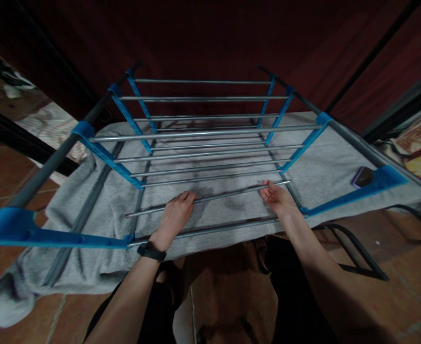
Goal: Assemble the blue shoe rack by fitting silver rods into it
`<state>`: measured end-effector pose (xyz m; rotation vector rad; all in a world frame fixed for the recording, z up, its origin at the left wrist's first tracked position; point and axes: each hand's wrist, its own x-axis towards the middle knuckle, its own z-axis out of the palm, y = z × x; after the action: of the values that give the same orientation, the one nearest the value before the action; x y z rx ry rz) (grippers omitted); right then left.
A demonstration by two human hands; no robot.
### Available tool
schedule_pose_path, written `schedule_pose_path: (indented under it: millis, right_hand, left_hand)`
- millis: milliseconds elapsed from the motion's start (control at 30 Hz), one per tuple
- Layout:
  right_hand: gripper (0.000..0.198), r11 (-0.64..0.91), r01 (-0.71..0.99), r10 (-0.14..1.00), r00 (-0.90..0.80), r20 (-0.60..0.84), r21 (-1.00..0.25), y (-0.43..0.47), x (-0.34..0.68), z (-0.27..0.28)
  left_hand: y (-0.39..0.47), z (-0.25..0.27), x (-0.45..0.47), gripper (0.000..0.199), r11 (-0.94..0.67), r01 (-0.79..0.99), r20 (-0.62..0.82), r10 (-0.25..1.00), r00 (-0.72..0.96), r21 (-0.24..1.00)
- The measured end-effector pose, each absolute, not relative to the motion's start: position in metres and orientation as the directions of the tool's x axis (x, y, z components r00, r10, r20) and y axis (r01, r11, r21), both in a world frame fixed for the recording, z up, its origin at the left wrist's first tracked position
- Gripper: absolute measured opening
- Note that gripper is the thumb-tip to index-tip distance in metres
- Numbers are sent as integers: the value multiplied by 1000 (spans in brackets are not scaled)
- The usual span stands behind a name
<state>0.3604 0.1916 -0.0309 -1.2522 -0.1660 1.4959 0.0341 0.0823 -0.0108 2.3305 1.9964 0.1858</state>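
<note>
A loose thin metal rod point(228, 193) lies slantwise across the front of a rack, its left end lower in the view than its right. My left hand point(178, 210), with a dark watch on the wrist, is closed around the rod left of its middle. Near the right end, my right hand point(273, 195) pinches the same rod between thumb and fingers. The rack has blue plastic brackets point(106, 160) and grey side tubes point(52, 172), with several metal rods spanning between them. One rod point(224, 227) joins the lower ends of the two front brackets, just below my hands.
The rack rests on a grey blanket point(113, 258) over a raised surface. A phone-like dark object point(362, 177) lies at the right beside the front bracket. A dark red curtain point(196, 38) hangs behind. Black metal legs point(357, 248) stand on the tiled floor point(411, 282) at the lower right.
</note>
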Motion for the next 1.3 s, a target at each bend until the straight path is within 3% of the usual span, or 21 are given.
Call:
schedule_pose_path:
  millis: [600,867,1100,1300]
  right_hand:
    - [22,-348,-644,767,222,-602,-681,196,366,-31]
    - [22,-393,-639,710,246,-659,-662,200,376,-22]
    - [23,-298,-702,774,219,-594,-647,199,380,-13]
    - [24,-307,-700,781,203,-591,-645,200,380,-17]
  left_hand:
    - [85,-18,25,18,-198,964,152,973,173,176]
    - [83,-15,18,15,-215,968,201,962,186,130]
    - [79,-6,14,29,-262,959,268,937,226,108]
    - [79,-3,13,34,-252,962,285,935,212,109]
